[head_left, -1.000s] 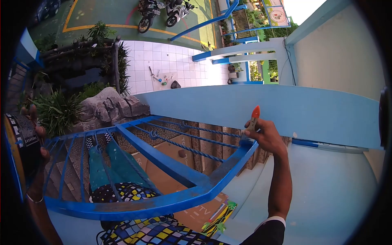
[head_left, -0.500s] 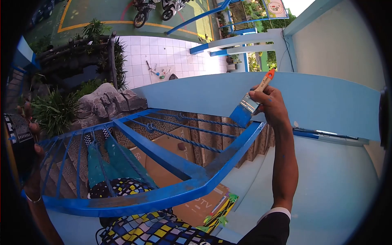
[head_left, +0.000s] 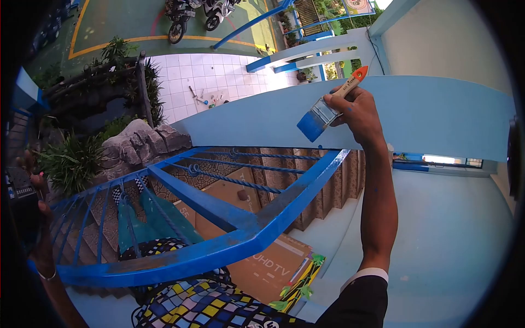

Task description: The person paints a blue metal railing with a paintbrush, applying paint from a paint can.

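My right hand [head_left: 358, 112] is closed around the wooden handle of a wide paintbrush [head_left: 344, 87] with an orange tip and blue-coated bristles. The brush slants down to the left in front of a light-blue wall, just above the far end of a blue metal railing [head_left: 298, 199]. Fresh-looking blue covers much of the railing; dark, worn patches show along its top. At the dim left edge, my left hand [head_left: 42, 202] curls its fingers around a dark object with white print [head_left: 22, 188], partly lost in shadow. The railing's twisted bars run below and between the hands.
Flattened cardboard [head_left: 268, 262] covers the floor beneath the railing, beside brown steps [head_left: 311, 213]. Rocks [head_left: 139, 142] and plants [head_left: 74, 156] border a dark pond at left. Small items lie on white tiles [head_left: 180, 76] beyond; two motorbikes [head_left: 178, 22] stand farther off.
My right hand has lifted the paintbrush up and slightly left, away from the railing's end. The camera view has shifted a little. My left hand still grips the dark object.
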The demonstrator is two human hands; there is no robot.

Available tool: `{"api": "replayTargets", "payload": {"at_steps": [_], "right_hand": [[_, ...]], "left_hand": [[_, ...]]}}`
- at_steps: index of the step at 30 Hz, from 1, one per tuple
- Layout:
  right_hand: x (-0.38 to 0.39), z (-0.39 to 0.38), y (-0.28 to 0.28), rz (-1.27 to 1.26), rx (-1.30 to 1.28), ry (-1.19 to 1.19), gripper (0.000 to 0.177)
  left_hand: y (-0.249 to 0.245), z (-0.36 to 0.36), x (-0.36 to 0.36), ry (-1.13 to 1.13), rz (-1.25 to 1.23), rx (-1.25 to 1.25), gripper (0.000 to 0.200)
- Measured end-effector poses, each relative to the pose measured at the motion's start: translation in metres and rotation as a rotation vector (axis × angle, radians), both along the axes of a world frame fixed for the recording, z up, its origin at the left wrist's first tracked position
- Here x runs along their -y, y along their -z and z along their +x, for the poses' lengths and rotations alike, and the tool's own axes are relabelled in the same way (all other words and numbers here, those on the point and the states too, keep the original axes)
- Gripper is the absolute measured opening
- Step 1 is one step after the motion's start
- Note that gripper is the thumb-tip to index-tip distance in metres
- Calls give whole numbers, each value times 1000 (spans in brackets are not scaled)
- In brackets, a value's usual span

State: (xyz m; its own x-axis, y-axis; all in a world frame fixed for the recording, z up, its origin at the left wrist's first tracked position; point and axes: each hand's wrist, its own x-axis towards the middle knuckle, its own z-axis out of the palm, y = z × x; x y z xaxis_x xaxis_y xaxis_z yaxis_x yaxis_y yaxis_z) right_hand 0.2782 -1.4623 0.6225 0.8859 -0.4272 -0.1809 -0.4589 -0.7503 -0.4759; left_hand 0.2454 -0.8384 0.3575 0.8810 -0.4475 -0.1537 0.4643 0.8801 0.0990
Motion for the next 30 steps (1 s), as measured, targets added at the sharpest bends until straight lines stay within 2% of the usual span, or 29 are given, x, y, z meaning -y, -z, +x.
{"api": "replayTargets", "payload": {"at_steps": [4, 7, 10, 13, 15, 20, 23, 24, 27, 30], "right_hand": [[2, 1, -10, -67, -83, -13, 39], [-7, -5, -14, 15, -115, 26, 40], [-2, -14, -7, 210, -177, 59, 39], [-8, -26, 12, 275, -229, 84, 35], [-15, -36, 22, 249, -353, 82, 33], [-4, -46, 18, 15, -658, 93, 29], [8, -33, 6, -237, -635, 36, 27], [13, -27, 5, -400, -659, -87, 32], [6, -14, 4, -712, -604, -167, 35], [-13, -14, 7, -870, -640, -298, 37]], "left_hand": [[-5, -6, 3, -36, -1, 16, 78], [-24, -2, 11, -11, 1, 42, 80], [-25, -3, 11, 3, 2, 44, 83], [-20, -5, 10, 15, 0, 20, 87], [-16, -5, 11, 18, -5, 6, 90], [-4, -9, 4, 9, -21, -22, 98], [1, -12, 3, -7, -39, -30, 96], [3, -11, 3, 1, -31, -22, 95], [3, -9, 3, 10, -34, -15, 92], [4, -5, 1, 17, -30, -6, 89]]}}
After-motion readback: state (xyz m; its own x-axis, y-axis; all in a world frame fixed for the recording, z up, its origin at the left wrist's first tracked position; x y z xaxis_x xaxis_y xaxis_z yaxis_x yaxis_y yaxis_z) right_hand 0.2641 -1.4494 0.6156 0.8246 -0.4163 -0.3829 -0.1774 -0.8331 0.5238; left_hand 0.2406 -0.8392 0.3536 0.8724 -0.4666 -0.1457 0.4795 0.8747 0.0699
